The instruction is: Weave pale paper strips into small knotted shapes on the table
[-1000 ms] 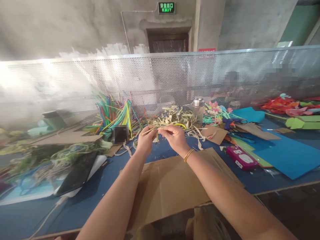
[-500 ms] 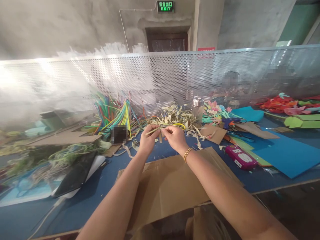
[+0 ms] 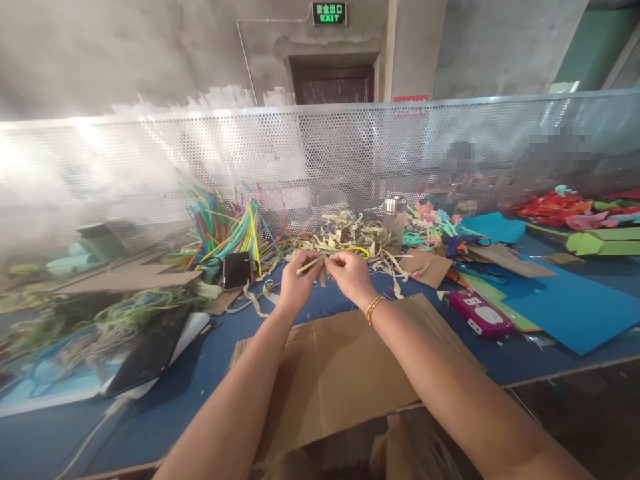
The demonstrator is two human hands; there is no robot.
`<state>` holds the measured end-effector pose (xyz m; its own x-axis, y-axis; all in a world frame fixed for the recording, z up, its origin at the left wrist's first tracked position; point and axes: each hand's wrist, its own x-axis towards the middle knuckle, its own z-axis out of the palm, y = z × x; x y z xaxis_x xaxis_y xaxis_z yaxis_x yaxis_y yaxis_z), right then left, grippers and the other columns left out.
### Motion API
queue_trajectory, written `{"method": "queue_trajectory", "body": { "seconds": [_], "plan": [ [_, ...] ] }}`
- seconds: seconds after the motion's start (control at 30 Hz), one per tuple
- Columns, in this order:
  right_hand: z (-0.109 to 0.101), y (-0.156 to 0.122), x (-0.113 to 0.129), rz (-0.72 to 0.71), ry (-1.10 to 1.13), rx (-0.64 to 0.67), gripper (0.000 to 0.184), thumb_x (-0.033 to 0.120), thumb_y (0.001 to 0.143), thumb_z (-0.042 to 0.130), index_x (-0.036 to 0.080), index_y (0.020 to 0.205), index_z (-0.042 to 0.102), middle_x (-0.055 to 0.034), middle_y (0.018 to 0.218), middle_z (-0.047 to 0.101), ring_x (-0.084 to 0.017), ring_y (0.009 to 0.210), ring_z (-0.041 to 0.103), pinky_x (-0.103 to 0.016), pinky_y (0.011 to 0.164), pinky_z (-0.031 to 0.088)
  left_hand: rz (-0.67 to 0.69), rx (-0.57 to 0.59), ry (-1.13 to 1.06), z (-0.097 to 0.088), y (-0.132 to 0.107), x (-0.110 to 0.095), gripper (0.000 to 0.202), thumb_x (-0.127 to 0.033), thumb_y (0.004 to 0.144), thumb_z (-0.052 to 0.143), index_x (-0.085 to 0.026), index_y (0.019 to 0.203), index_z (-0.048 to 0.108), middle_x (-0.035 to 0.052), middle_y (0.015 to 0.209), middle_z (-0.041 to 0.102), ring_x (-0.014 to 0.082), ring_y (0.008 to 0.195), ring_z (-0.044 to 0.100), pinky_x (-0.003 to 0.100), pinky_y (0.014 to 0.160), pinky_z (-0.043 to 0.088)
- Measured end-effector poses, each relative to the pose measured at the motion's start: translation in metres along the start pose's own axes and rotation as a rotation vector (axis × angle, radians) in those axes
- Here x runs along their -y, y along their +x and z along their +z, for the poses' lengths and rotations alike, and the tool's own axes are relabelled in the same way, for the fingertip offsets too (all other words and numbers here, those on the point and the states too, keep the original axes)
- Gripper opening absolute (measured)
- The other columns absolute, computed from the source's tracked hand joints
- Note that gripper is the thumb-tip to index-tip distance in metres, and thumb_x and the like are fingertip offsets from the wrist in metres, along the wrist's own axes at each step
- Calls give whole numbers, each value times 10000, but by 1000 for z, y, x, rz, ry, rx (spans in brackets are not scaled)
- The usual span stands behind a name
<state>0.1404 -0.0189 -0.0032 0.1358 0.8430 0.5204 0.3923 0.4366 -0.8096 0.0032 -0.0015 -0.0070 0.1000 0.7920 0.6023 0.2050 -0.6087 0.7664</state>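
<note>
here, your left hand [image 3: 295,283] pinches a thin pale strip [image 3: 306,267] by thumb and fingers, one end jutting back over the hand, while your right hand [image 3: 353,275], a gold bracelet [image 3: 374,309] at its wrist, pinches near the strip's other end. the strip is up above the blue table [image 3: 200,380], just beyond a cardboard sheet [image 3: 345,360] and in front of a heap of curled scraps [image 3: 355,232]. a silver-capped bottle [image 3: 395,221] stands behind your right hand.
</note>
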Motion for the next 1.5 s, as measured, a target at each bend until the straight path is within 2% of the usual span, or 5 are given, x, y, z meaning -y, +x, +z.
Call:
{"method": "queue_trajectory", "body": {
  "seconds": [0.27, 0.6, 0.87, 1.13, 1.5],
  "plan": [
    [-9, 5, 0, -10, -62, 109, 214, 282, 758, 564, 176, 581, 618, 14, 547, 608, -107, 536, 543, -212, 540, 371, 128, 66, 167, -5, 0, -1, 118, -267, 779, 609, -202, 870, 572, 3, 776, 594, 132, 681, 542, 246, 636, 412],
    [-1, 7, -10, 46, 69, 13, 125, 305, 762, 588, 186, 728, 611, 3, 634, 645, -124, 566, 574, -236, 569, 448, 111, 102, 91, -3, 0, -1, 57, -236, 786, 590, -196, 797, 551, -20, 700, 543, 115, 631, 500, 230, 593, 385],
    [2, 6, -11, 37, 119, -16, 88, 219, 769, 554, 189, 841, 594, -10, 738, 659, -132, 658, 606, -249, 617, 484, 89, 54, 40, -2, 1, 0, 75, -245, 777, 608, -196, 812, 562, -14, 701, 554, 119, 628, 511, 232, 584, 399],
    [4, 6, -13, 121, 195, 12, 161, 311, 725, 653, 176, 812, 650, -19, 726, 680, -143, 650, 621, -269, 634, 497, 96, 13, 48, -2, 2, 4, 98, -261, 779, 619, -198, 837, 572, -3, 732, 570, 121, 651, 517, 239, 607, 410],
    [-7, -2, 8, -231, -248, -59, 89, 207, 794, 584, 199, 761, 665, -31, 758, 683, -154, 725, 612, -267, 720, 447, 0, -13, -109, 3, -1, -1, 132, -283, 768, 642, -191, 808, 556, -21, 665, 546, 108, 604, 514, 220, 557, 404]
  ]
}}
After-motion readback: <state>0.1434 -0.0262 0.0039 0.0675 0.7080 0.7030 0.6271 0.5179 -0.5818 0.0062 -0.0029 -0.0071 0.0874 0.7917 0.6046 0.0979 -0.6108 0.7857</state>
